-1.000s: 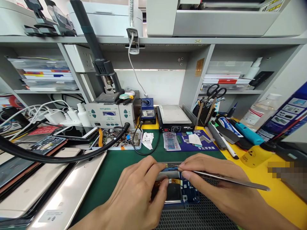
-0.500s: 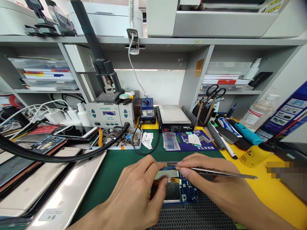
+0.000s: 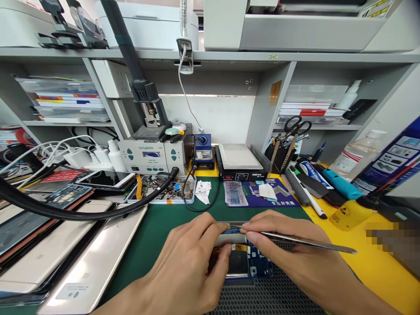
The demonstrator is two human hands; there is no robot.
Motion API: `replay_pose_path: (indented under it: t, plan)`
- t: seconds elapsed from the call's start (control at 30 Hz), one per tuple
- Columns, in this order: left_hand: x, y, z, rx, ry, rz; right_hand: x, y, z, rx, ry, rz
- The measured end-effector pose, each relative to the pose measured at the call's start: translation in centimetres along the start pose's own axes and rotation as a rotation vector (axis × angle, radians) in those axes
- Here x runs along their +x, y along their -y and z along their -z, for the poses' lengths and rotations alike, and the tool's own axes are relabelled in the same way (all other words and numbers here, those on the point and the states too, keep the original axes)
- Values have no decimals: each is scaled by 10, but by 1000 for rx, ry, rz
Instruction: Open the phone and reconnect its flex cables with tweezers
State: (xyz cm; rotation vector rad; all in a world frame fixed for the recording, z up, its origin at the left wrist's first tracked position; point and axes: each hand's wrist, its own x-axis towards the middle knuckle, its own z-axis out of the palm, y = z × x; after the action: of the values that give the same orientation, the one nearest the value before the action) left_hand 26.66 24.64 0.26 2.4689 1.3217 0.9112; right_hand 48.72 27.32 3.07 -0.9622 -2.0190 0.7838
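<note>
An opened phone (image 3: 260,264) with a blue frame lies on a black perforated mat (image 3: 252,299), its circuit board, a black battery (image 3: 238,262) and an orange flex cable showing. My left hand (image 3: 188,258) is closed on the phone's left part, the index finger at its far edge and the thumb over its inside. In my right hand (image 3: 285,240) metal tweezers (image 3: 315,246) are pinched between thumb and fingers. Their tips reach left to the phone's far edge, close to my left index fingertip; whether they grip anything there is too small to tell.
Several phones and tablets (image 3: 95,258) lie at the left, under a black hose (image 3: 82,215). Behind stand a hot-air station (image 3: 151,155), a tray of small parts (image 3: 164,201) and a heating plate (image 3: 241,157). Pens, a toothbrush (image 3: 313,201) and a bottle (image 3: 356,153) are at the right.
The whole view has shifted slightly, so things sit a little further right. My hands, the tweezers and the phone keep nearly the same positions relative to each other.
</note>
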Motion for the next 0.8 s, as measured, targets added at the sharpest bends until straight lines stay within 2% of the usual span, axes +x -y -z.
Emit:
replay_pose_path:
  t: [0.33,0.57,0.8]
  plan:
    - [-2,-3,1,6,-18,-7,0,3,3,7,22,-9]
    - [-2,-5,0,37,-81,-60,0,9,4,-16,0,6]
    - [-3,-5,1,56,-79,-59,-2,2,3,-15,6,40]
